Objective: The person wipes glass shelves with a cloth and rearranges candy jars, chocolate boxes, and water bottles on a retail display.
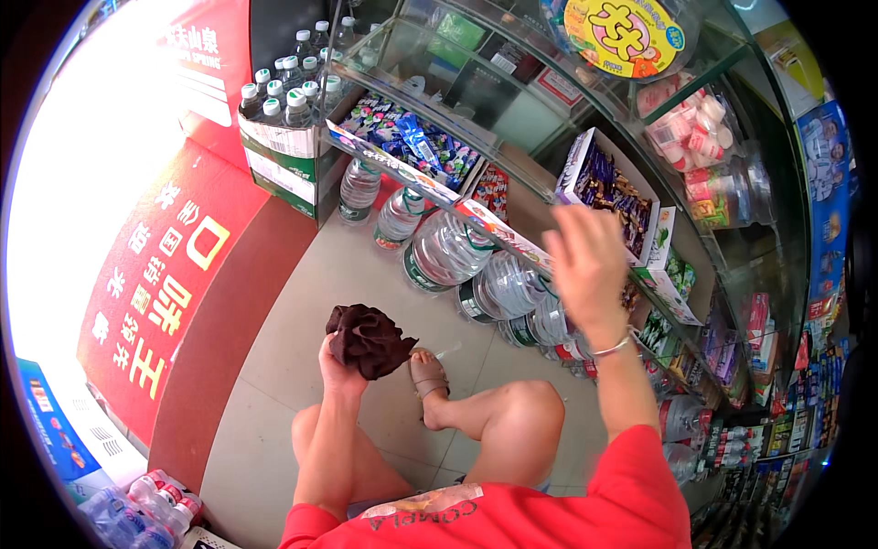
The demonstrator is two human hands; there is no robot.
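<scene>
My left hand (340,368) is closed around a crumpled dark brown cloth (370,341), held above the floor between my knees and the display case. My right hand (590,265) is raised at the front of the glass display case (512,146). It is a little blurred, with the fingers loosely apart and no held thing showing. Just behind its fingers stands an open box of purple-wrapped snacks (615,188). Left of it, beyond the shelf edge, a long tray of blue-wrapped sweets (416,137) lies on the same shelf.
Large water bottles (448,252) line the floor under the shelf. A carton of small bottles (283,151) stands at the far left, near a red printed panel (165,302). Clear tubs (686,123) of sweets sit to the right. Wrapped drink packs (142,508) lie at the lower left.
</scene>
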